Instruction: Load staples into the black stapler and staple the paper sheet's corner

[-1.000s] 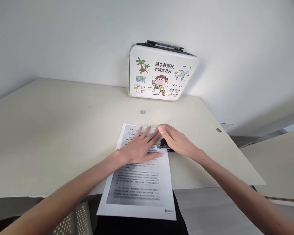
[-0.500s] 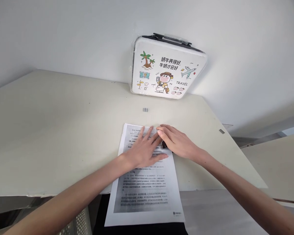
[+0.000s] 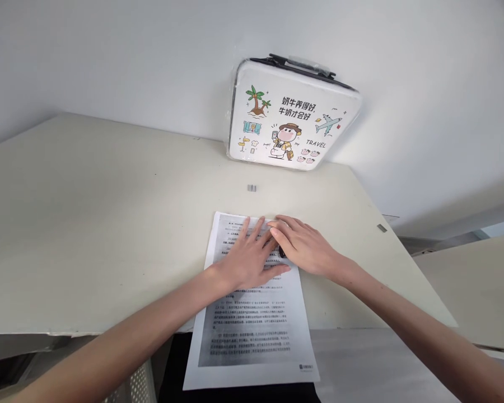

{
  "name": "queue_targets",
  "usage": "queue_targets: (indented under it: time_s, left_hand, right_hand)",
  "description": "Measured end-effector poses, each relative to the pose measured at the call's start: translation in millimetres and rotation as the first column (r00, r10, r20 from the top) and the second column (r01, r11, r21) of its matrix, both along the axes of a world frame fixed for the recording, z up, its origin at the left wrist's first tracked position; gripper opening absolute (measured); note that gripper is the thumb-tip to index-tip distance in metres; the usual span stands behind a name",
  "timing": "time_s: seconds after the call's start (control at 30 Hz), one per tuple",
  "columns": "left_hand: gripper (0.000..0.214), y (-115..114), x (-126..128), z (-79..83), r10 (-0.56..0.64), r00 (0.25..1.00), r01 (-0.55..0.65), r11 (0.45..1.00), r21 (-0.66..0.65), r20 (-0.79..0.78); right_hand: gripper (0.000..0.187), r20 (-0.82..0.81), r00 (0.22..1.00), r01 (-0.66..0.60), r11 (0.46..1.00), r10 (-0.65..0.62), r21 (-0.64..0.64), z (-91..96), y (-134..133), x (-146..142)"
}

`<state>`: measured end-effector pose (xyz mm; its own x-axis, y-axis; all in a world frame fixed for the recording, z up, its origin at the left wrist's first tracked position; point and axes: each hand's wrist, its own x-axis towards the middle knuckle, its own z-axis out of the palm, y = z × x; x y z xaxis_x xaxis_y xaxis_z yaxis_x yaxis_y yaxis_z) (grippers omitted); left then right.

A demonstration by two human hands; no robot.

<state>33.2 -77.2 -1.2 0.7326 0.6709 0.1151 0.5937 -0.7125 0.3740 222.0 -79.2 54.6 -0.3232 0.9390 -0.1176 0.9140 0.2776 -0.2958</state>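
Observation:
A printed sheet of paper lies on the cream table, its lower half hanging past the front edge. My left hand rests flat on the upper part of the sheet, fingers spread. My right hand lies over the sheet's top right corner, fingers curved down over a small black stapler, of which only a sliver shows beneath the palm. The two hands touch at the fingertips.
A white cartoon-printed case with a black handle leans against the wall at the back of the table. A small strip of staples lies behind the paper, another near the right edge. A perforated white bin stands under the table.
My right hand has slid further over the stapler, hiding most of it. The view has shifted slightly; the left hand stays pressed on the paper.

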Motion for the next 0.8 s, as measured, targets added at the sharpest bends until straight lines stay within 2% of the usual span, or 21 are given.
queue_targets:
  time_s: [0.17, 0.43, 0.57, 0.7, 0.8]
  left_hand:
    - [0.086, 0, 0, -3.0, -0.001, 1.000, 0.001, 1.000, 0.003, 0.013]
    - [0.086, -3, -2, -2.6, 0.030, 0.999, -0.031, 0.999, 0.018, 0.030]
    - [0.086, -3, -2, -3.3, 0.037, 0.999, -0.037, 0.999, 0.003, 0.026]
    - [0.087, -1, -2, -2.9, 0.028, 0.999, -0.028, 1.000, -0.004, 0.025]
    - [0.092, 0, -4, -3.3, 0.024, 1.000, -0.024, 1.000, -0.007, 0.012]
  right_hand:
    - [0.057, 0.068, 0.998, -0.002, 1.000, 0.001, 0.015, -6.0, 2, -3]
    - [0.057, 0.157, 0.987, -0.068, 0.980, 0.038, 0.187, -24.7, 2, -9]
    - [0.056, 0.165, 0.985, -0.082, 0.976, 0.048, 0.203, -25.6, 3, -12]
    - [0.055, 0.091, 0.996, -0.022, 0.988, 0.008, 0.150, -18.0, 3, -6]
    - [0.051, -0.059, 0.998, 0.045, 0.977, -0.034, 0.210, -13.1, -2, 6]
